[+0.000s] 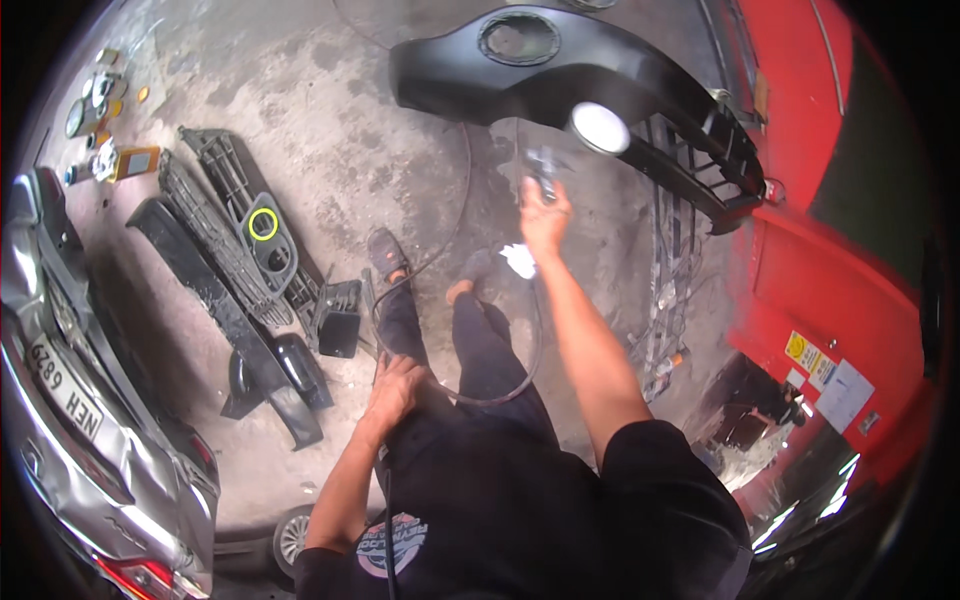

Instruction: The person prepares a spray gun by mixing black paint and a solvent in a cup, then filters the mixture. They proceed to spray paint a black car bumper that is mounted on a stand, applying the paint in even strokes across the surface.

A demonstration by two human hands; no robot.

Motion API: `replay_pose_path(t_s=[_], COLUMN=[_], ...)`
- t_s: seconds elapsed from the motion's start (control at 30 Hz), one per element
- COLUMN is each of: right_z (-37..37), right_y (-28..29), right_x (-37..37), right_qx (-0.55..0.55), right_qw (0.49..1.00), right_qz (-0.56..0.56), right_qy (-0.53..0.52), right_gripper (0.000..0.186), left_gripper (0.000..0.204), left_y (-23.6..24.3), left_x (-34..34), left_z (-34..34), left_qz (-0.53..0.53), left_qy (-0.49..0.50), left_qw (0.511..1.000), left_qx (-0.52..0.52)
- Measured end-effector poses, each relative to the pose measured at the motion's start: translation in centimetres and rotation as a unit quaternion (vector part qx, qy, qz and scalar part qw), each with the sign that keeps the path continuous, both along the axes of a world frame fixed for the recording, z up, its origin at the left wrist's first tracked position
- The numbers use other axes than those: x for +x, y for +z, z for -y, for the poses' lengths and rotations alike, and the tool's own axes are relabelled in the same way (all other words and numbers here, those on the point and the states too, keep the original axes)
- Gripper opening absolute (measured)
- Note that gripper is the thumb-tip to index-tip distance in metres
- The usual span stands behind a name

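Observation:
My right hand point(546, 215) reaches forward, closed around a spray gun point(543, 168) whose outline is blurred. A thin dark air hose point(538, 335) hangs below that hand and loops back across my lap. A crumpled white cloth or paper point(518, 260) shows beside my right wrist. My left hand point(397, 385) rests by my left thigh, its fingers curled around the hose. Beyond the spray gun a black car bumper point(450, 75) with an oval opening is raised off the floor. A bright white disc point(600, 128) sits before its lower edge; its kind is unclear.
Black grille pieces point(222, 235) and a long dark trim strip point(215, 300) lie on the concrete at left. Behind them stand cans and an orange box point(135, 163). A dented silver car part point(100, 470) fills the left edge. Red panels point(820, 280) stand at right.

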State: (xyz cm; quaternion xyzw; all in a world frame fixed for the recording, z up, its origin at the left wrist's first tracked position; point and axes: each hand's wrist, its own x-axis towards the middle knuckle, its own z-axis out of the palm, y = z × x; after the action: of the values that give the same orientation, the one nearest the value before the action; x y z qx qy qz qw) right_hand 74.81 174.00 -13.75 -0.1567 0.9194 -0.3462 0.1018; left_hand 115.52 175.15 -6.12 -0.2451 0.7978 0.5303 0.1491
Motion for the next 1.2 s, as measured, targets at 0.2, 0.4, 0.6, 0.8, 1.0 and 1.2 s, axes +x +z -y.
replay_pose_path(t_s=[0.2, 0.4, 0.6, 0.8, 1.0, 1.2], right_z=[-11.7, -7.9, 7.9, 20.8, 21.3, 11.4], right_y=[8.1, 8.3, 4.5, -3.3, -3.3, 5.5], right_x=[-8.7, -7.2, 2.6, 7.5, 9.3, 2.7], right_qx=[0.003, 0.017, 0.029, 0.089, -0.008, -0.033], right_qw=[0.981, 0.984, 0.998, 0.976, 0.959, 0.993], right_qz=[-0.107, -0.119, -0.035, 0.013, 0.029, 0.009], right_qy=[-0.159, -0.130, 0.042, 0.197, 0.282, 0.113], right_gripper=[0.030, 0.038, 0.033, 0.036, 0.061, 0.040], left_gripper=[0.037, 0.032, 0.038, 0.023, 0.018, 0.021], left_y=[0.4, 0.5, 0.8, 1.9, 1.3, 2.9], left_x=[-1.4, -1.0, 2.1, 2.4, 1.0, -0.3], left_z=[1.8, 1.7, 1.3, 1.9, 1.9, 4.0], left_qz=[-0.035, -0.032, -0.008, 0.003, -0.032, -0.063], left_qy=[-0.021, -0.004, 0.043, 0.122, 0.154, 0.057], left_qw=[0.999, 0.999, 0.999, 0.993, 0.988, 0.996], left_qx=[0.006, 0.001, 0.011, 0.005, 0.007, -0.003])
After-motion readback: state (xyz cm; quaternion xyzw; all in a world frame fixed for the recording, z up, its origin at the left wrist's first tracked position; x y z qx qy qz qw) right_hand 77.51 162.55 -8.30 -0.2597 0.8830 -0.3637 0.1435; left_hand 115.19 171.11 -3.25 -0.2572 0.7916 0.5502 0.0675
